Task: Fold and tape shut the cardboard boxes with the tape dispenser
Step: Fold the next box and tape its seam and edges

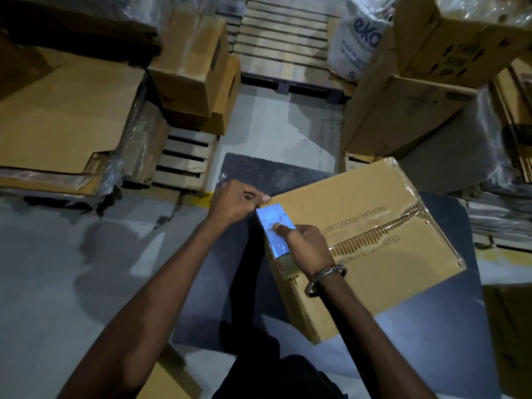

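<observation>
A closed brown cardboard box (pixel 374 254) lies on a dark table (pixel 259 174), its flaps meeting along a centre seam with clear tape shining over it. My right hand (pixel 305 246) grips a light blue tape dispenser (pixel 275 226) against the box's left edge, thumb on its side. Just beyond it, my left hand (pixel 239 203) has its fingers curled at the box's far left corner, pinching there; whether it holds tape I cannot make out.
Stacks of flat cardboard (pixel 63 119) wrapped in plastic sit at the left. Stacked boxes (pixel 198 70) stand on wooden pallets (pixel 282 44) ahead, more boxes (pixel 408 110) and a white sack (pixel 357 38) at the right. Grey floor (pixel 57 269) lies to my left.
</observation>
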The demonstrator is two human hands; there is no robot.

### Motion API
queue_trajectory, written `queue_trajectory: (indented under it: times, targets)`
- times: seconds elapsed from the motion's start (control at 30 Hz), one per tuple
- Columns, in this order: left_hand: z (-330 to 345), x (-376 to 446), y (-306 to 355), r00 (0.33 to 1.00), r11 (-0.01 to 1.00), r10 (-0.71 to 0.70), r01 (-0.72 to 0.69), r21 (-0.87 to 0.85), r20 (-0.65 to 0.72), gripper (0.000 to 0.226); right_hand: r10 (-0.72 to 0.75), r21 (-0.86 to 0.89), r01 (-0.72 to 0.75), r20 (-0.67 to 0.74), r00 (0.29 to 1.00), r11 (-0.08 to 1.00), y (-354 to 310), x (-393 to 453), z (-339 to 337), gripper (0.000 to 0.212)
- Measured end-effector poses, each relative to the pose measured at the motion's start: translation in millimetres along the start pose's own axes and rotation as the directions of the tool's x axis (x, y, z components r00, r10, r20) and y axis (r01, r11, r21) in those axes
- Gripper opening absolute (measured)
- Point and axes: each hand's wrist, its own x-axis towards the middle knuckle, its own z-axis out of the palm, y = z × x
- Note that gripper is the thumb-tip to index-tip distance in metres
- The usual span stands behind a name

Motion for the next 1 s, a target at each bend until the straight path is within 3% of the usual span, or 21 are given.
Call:
queue_trajectory:
  times: [0.17, 0.33, 1.0]
  targets:
    - [3.0, -9.5, 4.4, 0.997, 0.998, 0.010, -0.006, 0.056, -0.073, 0.043, 0.000, -0.032, 0.000, -0.018, 1.000, 0.999, 0.0, -9.5, -5.3, 0.066]
    - [3.0, -15.6, 10.9, 0.996, 0.994, 0.005, 0.005, 0.111, -0.085, 0.031, -0.011, -0.066, 0.010, -0.008, 1.000, 0.998, 3.3, -20.9, -13.1, 0.042]
    - [2.2, -27.2, 26.9, 0.992, 0.984, -0.006, 0.027, 0.173, -0.123, 0.028, 0.041, -0.040, -0.039, 0.041, 0.998, 0.998, 63.1, -96.2, -48.8, 0.042]
